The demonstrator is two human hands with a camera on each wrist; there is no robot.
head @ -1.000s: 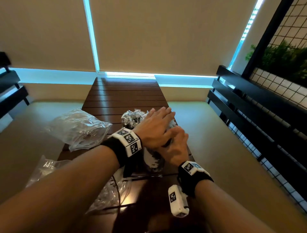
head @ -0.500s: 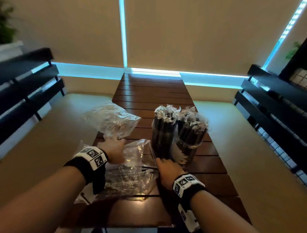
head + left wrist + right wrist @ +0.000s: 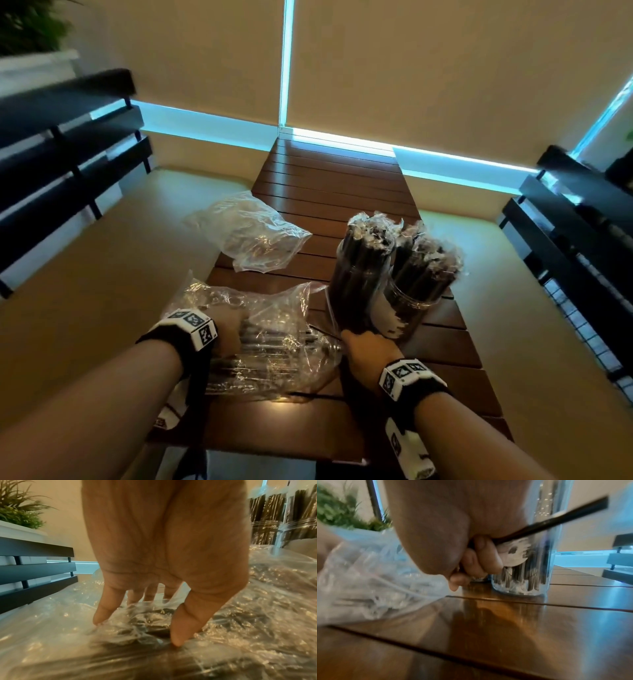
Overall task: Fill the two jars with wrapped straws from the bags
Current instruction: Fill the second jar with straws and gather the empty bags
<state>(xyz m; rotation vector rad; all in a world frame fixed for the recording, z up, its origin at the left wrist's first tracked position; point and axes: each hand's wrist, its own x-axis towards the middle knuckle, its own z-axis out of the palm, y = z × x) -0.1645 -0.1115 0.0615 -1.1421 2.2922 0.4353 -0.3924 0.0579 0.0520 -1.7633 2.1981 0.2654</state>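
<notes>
Since a second ago both hands left the jar tops and dropped to the worktop [image 3: 442,346]. Left hand [image 3: 164,555] presses spread, relaxed fingers on the near bag [image 3: 274,346], straws still inside; far bag [image 3: 253,233] looks empty. Right hand [image 3: 471,561] clenches one loose straw [image 3: 556,519] beside the two jars [image 3: 383,291], both nearly packed. Slatted wood top, dark benches [image 3: 65,157] either side, blinds behind
</notes>
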